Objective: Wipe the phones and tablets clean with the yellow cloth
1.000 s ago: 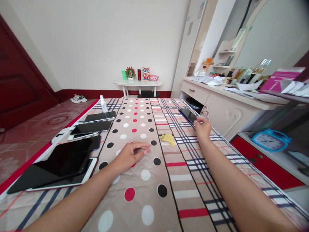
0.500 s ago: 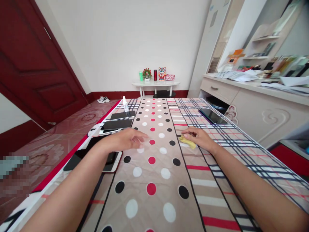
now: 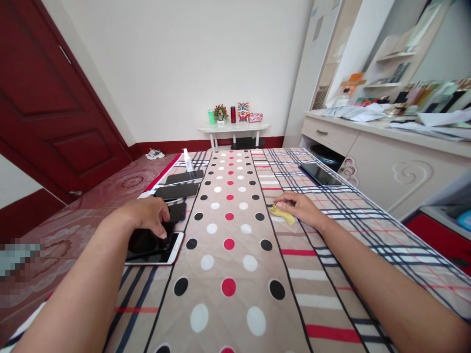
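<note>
On the left, my left hand [image 3: 149, 215] has its fingers curled over a black phone [image 3: 145, 241], the thumb against its right end. That phone overlaps a white-framed phone [image 3: 176, 247] lying beneath it. Just beyond the hand another dark phone [image 3: 177, 212] is partly covered by my fingers. Farther up the row lie a black phone [image 3: 178, 191] and one more dark phone [image 3: 185, 177]. My right hand [image 3: 301, 208] rests on the patterned cover, closed on a yellow cloth [image 3: 282, 214] whose end sticks out to the left.
A white spray bottle [image 3: 188, 161] stands at the far left of the patterned cover [image 3: 235, 267]. A dark tablet-like device [image 3: 319, 174] lies at the far right. Beyond are a small white table [image 3: 235, 127], a cluttered dresser [image 3: 331, 132] and a red door [image 3: 62, 113].
My left hand has swung left from above the dotted strip onto the phones and closed on a black one. My right hand with the yellow cloth has hardly moved.
</note>
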